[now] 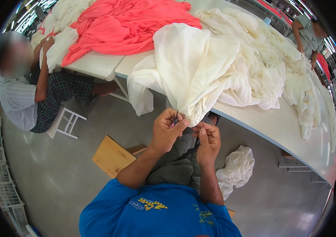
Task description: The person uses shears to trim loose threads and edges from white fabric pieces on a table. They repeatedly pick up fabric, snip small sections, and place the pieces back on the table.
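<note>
A gathered piece of sheer cream fabric [187, 67] hangs from the table's edge down to my hands, its bunched end between them. My left hand [167, 130] is closed around a small dark tool with a pink part [174, 123], apparently snips, right at that end. My right hand [206, 144] pinches the fabric's edge with thumb and fingers curled, just right of the left hand. The fingertips are partly hidden in the folds.
Coral fabric [128, 25] and more cream cloth cover the long table [298, 130]. Co-workers sit at left [25, 98] and stand at right [310, 39]. A wooden stool [112, 156], fallen cream cloth [235, 170] and wire racks [0, 166] are below.
</note>
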A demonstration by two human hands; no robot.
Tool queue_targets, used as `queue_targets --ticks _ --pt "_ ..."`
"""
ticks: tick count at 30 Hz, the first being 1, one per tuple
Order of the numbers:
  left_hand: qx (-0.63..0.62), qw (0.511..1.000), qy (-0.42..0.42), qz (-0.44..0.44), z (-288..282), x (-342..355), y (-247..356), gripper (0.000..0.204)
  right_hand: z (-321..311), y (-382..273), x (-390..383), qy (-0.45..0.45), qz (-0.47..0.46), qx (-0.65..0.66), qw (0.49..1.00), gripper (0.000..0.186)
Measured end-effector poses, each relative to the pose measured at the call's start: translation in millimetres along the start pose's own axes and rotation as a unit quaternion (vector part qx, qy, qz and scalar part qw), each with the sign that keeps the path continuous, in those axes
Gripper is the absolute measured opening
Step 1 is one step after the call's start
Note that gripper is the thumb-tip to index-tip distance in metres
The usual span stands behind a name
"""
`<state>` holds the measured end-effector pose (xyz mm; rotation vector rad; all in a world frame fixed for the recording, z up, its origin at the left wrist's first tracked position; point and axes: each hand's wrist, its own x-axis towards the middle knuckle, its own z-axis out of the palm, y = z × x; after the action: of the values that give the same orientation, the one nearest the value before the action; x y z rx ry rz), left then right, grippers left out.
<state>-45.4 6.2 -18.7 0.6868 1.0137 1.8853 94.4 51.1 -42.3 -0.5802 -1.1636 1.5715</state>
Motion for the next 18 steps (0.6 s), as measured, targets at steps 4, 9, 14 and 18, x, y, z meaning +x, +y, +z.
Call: queue_targets --ticks 4,9,14,18 --pt "0.008 1.000 0.001 0.009 0.4 -1.0 0.4 0.021 1.7 0.5 8.2 0.012 0.048 0.003 0.999 0.024" --pt "0.018 1.000 0.003 0.008 0.4 -3.5 2.6 0.021 8.6 0.1 12.7 -0.014 0.074 0.047 0.996 0.025" --pt "0.025 1.000 0.004 0.014 0.3 -4.3 3.5 0.021 11.2 0.1 16.9 -0.035 0.113 0.125 0.985 0.017" --pt "0.018 1.000 0.008 0.020 0.8 -5.4 3.9 0.020 14.0 -2.2 18.9 -0.034 0.132 0.170 0.976 0.011"
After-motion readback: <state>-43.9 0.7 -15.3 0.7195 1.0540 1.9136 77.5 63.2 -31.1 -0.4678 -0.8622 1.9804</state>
